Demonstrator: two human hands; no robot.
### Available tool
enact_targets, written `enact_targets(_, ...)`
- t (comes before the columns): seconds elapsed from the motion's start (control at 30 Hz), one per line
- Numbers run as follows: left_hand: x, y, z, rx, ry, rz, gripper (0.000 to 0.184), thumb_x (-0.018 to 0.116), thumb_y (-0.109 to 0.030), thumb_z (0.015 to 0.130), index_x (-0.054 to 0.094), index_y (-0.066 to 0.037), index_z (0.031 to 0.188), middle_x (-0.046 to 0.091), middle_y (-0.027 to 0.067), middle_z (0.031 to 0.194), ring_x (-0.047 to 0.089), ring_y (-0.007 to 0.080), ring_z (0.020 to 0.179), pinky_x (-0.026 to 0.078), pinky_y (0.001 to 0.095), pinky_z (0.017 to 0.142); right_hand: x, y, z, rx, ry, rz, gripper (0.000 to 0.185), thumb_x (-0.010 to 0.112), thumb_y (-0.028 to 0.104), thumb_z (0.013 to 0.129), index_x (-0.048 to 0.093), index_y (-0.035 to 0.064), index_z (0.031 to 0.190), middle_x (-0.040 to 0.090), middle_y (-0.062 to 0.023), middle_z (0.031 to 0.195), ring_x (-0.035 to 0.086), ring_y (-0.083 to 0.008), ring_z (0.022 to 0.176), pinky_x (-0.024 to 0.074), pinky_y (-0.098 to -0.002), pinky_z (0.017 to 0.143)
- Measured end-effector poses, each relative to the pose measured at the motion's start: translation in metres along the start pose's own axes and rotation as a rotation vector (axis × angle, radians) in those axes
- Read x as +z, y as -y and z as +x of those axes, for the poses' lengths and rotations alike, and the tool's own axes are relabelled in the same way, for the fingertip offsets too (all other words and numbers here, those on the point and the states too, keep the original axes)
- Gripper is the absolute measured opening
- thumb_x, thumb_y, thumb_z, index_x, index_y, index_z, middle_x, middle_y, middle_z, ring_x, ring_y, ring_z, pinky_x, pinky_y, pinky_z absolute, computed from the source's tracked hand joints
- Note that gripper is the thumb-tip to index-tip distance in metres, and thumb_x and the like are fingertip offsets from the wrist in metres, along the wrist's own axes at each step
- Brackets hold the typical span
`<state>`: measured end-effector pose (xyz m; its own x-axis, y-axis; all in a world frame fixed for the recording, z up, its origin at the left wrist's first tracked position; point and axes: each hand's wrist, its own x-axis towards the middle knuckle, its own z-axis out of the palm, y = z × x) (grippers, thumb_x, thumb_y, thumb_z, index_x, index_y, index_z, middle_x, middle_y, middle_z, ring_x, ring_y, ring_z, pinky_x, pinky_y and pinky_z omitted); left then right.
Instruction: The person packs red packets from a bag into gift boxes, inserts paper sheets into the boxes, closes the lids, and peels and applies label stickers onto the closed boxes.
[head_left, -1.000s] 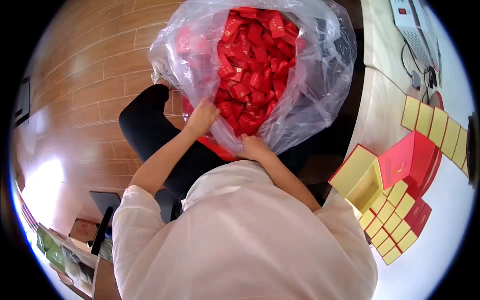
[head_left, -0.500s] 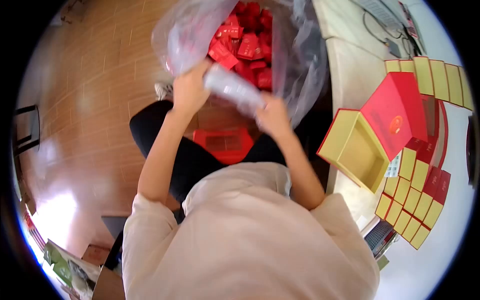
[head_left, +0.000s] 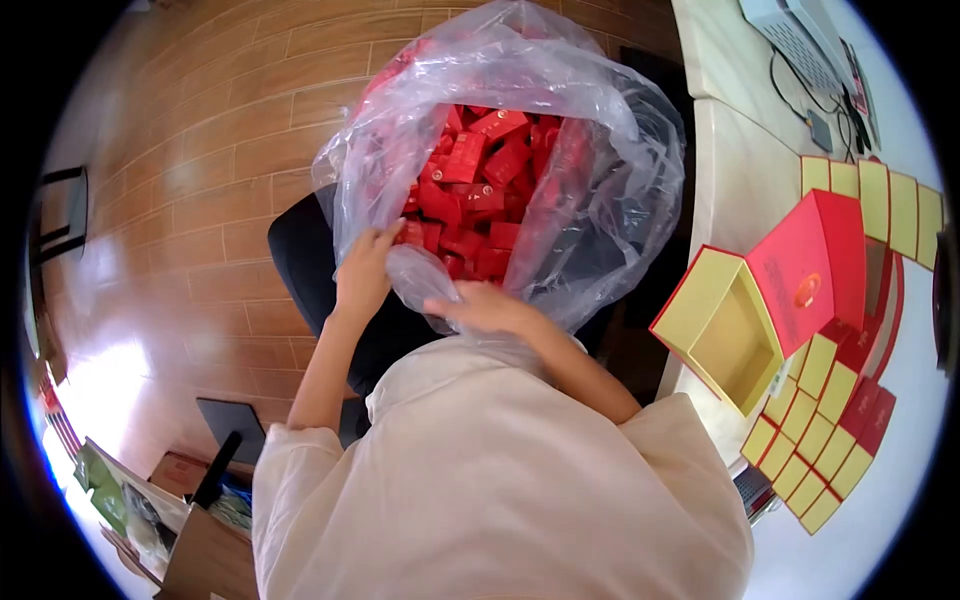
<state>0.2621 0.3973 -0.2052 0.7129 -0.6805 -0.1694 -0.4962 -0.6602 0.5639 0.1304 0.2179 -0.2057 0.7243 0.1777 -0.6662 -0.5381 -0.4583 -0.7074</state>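
The left hand (head_left: pixel 368 272) gripped the clear plastic bag (head_left: pixel 590 245), best drawn gently; the blurred right hand's (head_left: pixel 485 307) hold I could not tell.

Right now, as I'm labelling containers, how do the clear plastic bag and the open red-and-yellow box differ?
The clear plastic bag is see-through and crumpled; the open red-and-yellow box is opaque, with flat panels. The bag holds many red packets; the box shows a bare yellow interior. Both are open.
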Motion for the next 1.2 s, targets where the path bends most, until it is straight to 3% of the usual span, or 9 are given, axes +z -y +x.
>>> enact_targets(0.1, 0.023, 0.004, 0.012, 0.424, 0.129, 0.241, 0.051, 0.054, 0.002, 0.075, 0.058, -0.015, 0.123, 0.057, 0.0085, 0.124, 0.051, 0.0293, 0.116, 0.04, 0.0433, 0.098, -0.031, -0.008, 0.033, 0.107, -0.235, 0.161, 0.067, 0.051, 0.06, 0.088, 0.062, -0.0029, 0.109, 0.064, -0.0255, 0.109, 0.061, -0.0416, 0.103, 0.047, -0.0458, 0.088)
enact_targets(0.2, 0.054, 0.016, 0.011, 0.395, 0.488, 0.425, 0.053, 0.057, -0.007, 0.077, 0.055, -0.017, 0.129, 0.057, 0.0067, 0.125, 0.048, 0.0279, 0.12, 0.032, 0.0477, 0.105, -0.039, -0.051, 0.1, 0.111, -0.886, 0.125, 0.06, 0.054, 0.052, 0.089, 0.061, -0.0056, 0.103, 0.064, -0.0249, 0.11, 0.065, -0.0374, 0.092, 0.0509, -0.0432, 0.08)
enact_targets(0.33, 0.05, 0.0, 0.025, 0.308, 0.579, 0.476, 0.066, 0.059, -0.009, 0.076, 0.045, -0.015, 0.14, 0.052, 0.0113, 0.133, 0.047, 0.0294, 0.122, 0.029, 0.0496, 0.108, -0.069, -0.067, 0.162, 0.437, -0.622, 0.666, 0.043, 0.062, 0.044, 0.088, 0.061, 0.0006, 0.093, 0.068, -0.0117, 0.084, 0.064, -0.0191, 0.067, 0.051, -0.0319, 0.056)
enact_targets(0.53, 0.013, -0.017, 0.042, -0.086, 0.512, -0.945, 0.07, 0.051, -0.002, 0.081, 0.031, -0.009, 0.147, 0.049, 0.0157, 0.136, 0.047, 0.0265, 0.126, 0.035, 0.0374, 0.107, -0.071, -0.077, 0.18, 0.346, -0.711, 0.858, 0.021, 0.063, 0.023, 0.089, 0.062, 0.0022, 0.088, 0.069, -0.0085, 0.076, 0.064, -0.0211, 0.059, 0.0518, -0.0332, 0.056)
enact_targets(0.6, 0.042, 0.006, 0.046, -0.159, 0.356, -1.031, 0.063, 0.052, -0.005, 0.087, 0.031, -0.007, 0.147, 0.05, 0.0153, 0.134, 0.048, 0.0234, 0.124, 0.039, 0.0331, 0.102, -0.067, -0.075, 0.162, 0.21, -1.007, 0.132, 0.014, 0.063, 0.016, 0.087, 0.062, 0.0018, 0.09, 0.07, -0.013, 0.079, 0.066, -0.0268, 0.065, 0.0522, -0.0386, 0.061)
enact_targets(0.73, 0.056, -0.009, 0.067, -0.395, 0.146, -1.093, 0.064, 0.055, -0.017, 0.093, 0.025, -0.004, 0.148, 0.044, 0.0165, 0.138, 0.046, 0.0251, 0.127, 0.037, 0.0335, 0.104, -0.07, -0.023, 0.085, -0.086, -0.992, -0.217, 0.013, 0.062, 0.016, 0.086, 0.061, 0.0029, 0.088, 0.067, -0.0163, 0.08, 0.065, -0.0375, 0.078, 0.0503, -0.0456, 0.069)
enact_targets(0.9, 0.098, -0.022, 0.085, -0.238, -0.061, -0.897, 0.079, 0.059, -0.03, 0.094, 0.01, 0.0, 0.15, 0.028, 0.0191, 0.148, 0.039, 0.0282, 0.131, 0.029, 0.035, 0.111, -0.061, -0.042, 0.063, -0.07, -0.781, 0.576, 0.012, 0.064, 0.013, 0.091, 0.06, 0.0015, 0.09, 0.058, -0.0003, 0.069, 0.049, -0.0056, 0.063, 0.0399, -0.0241, 0.057)
enact_targets(1.0, 0.076, -0.048, 0.085, -0.399, -0.095, -1.233, 0.08, 0.06, -0.03, 0.094, 0.012, 0.0, 0.149, 0.033, 0.0173, 0.144, 0.04, 0.0285, 0.13, 0.03, 0.0367, 0.11, -0.058, -0.028, 0.044, -0.182, -0.854, 0.465, 0.011, 0.063, 0.011, 0.09, 0.06, 0.0012, 0.09, 0.06, -0.0031, 0.072, 0.052, -0.008, 0.065, 0.0427, -0.0256, 0.059)
enact_targets(1.2, 0.056, -0.039, 0.072, -0.661, -0.097, -1.556, 0.082, 0.07, -0.016, 0.086, 0.013, -0.015, 0.145, 0.052, 0.0072, 0.115, 0.057, 0.0135, 0.093, 0.05, 0.0278, 0.074, -0.052, 0.002, 0.037, -0.414, -0.5, 0.143, 0.016, 0.061, 0.016, 0.09, 0.063, 0.0016, 0.096, 0.065, -0.0168, 0.087, 0.063, -0.0346, 0.081, 0.0488, -0.0388, 0.074)
